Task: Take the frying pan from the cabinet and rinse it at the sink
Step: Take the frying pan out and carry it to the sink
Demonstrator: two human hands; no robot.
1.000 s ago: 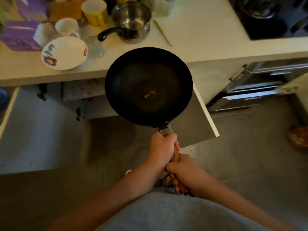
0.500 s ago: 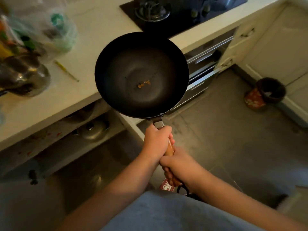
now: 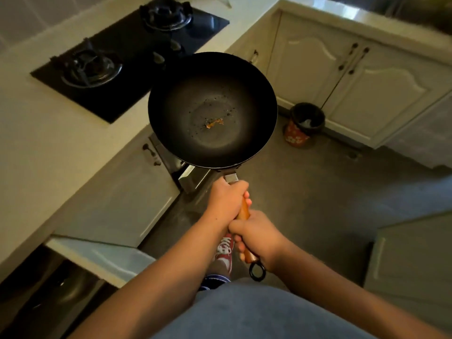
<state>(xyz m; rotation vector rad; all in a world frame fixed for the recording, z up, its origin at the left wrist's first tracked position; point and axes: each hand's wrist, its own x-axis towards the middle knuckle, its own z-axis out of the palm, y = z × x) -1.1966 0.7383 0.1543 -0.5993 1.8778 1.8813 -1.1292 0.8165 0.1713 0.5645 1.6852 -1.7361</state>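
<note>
A black frying pan [image 3: 212, 108] with a small orange scrap in its middle hangs level in the air beyond the counter edge, over the floor. Its wooden handle [image 3: 244, 211] points back toward me and ends in a black ring. My left hand [image 3: 226, 200] grips the handle close to the pan. My right hand [image 3: 256, 237] grips it farther back, near the ring. The cabinet [image 3: 97, 260] the pan came from stands open at lower left. No sink is in view.
A black two-burner gas hob [image 3: 127, 55] is set into the pale counter [image 3: 49, 148] at left. White cabinet doors [image 3: 367, 89] run along the far right wall. A small red-patterned bin [image 3: 304, 123] stands on the grey floor before them. My red shoe [image 3: 225, 250] shows below the handle.
I have turned to the right with the pan held in both hands. The cluttered counter with pot and bowls has left the view; the hob, the corner cabinets and the bin have come in.
</note>
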